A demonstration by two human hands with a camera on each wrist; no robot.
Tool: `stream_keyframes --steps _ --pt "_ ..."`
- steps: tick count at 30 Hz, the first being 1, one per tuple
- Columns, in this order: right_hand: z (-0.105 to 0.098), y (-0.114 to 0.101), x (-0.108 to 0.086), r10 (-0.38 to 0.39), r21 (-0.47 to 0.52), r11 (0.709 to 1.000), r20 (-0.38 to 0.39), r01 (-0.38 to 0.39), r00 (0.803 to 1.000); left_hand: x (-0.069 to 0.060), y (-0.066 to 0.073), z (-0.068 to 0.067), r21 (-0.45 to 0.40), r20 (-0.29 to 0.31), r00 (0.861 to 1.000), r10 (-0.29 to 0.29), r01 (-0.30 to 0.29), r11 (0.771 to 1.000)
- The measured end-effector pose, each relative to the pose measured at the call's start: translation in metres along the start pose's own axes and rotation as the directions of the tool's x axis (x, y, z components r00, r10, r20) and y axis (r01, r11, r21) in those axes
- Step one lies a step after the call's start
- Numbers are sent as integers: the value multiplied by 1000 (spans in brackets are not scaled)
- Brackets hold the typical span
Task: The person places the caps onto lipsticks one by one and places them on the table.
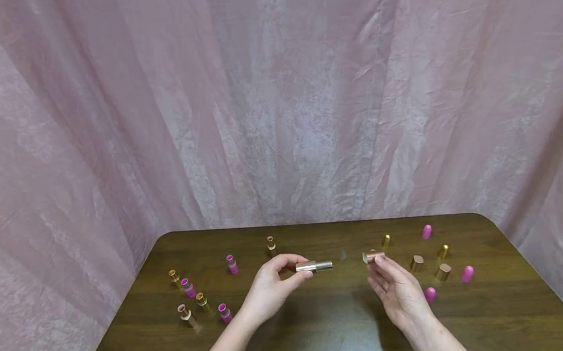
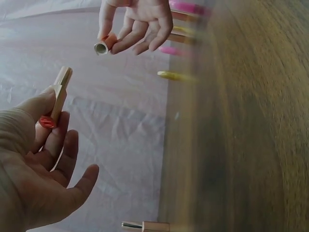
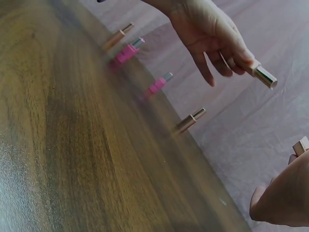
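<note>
My left hand [image 1: 273, 288] pinches the base of an uncapped rose-gold lipstick tube [image 1: 314, 266] between thumb and fingers. The tube lies level above the table, its shiny silver neck pointing right. In the left wrist view a red spot [image 2: 47, 122] shows on the tube's bottom end. Across a gap, my right hand [image 1: 399, 294] pinches a rose-gold lipstick cap [image 1: 375, 256] by its sides. The cap's hollow end [image 2: 101, 48] faces the tube; the two are apart. In the right wrist view the cap [image 3: 301, 146] is partly hidden behind the hand.
Uncapped tubes stand on the table's left: pink [image 1: 225, 313], gold [image 1: 202, 302] and rose-gold [image 1: 186, 316], with another rose-gold one [image 1: 271, 246] behind my left hand. Caps stand on the right: pink [image 1: 467, 274], gold [image 1: 443, 251] and rose-gold [image 1: 443, 272]. A pink curtain [image 1: 275, 113] hangs behind.
</note>
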State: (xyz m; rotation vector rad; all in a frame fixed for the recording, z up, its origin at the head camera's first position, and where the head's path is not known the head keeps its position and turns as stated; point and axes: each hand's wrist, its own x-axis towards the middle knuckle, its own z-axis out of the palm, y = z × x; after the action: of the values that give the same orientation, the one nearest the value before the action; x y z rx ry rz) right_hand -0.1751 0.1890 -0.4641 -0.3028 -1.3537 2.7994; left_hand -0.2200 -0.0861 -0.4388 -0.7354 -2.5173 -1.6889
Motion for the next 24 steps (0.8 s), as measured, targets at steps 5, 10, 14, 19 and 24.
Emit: stream_keyframes --steps 5,10,14,19,24 --pt "3 4 1 -8 -1 1000 13 8 1000 5 -5 6 16 -6 1000 -12 12 1000" --pt "8 10 0 -10 -34 999 17 10 1000 9 -4 12 10 3 1000 -16 16 1000" --pt "12 13 0 -20 -64 998 27 21 999 12 -4 16 10 13 1000 -18 18 1000" --pt "18 15 0 -54 -98 993 55 59 997 14 -4 19 16 20 1000 -17 17 1000" --pt "21 17 0 -62 -110 991 79 70 995 15 -5 21 0 25 1000 -8 8 1000"
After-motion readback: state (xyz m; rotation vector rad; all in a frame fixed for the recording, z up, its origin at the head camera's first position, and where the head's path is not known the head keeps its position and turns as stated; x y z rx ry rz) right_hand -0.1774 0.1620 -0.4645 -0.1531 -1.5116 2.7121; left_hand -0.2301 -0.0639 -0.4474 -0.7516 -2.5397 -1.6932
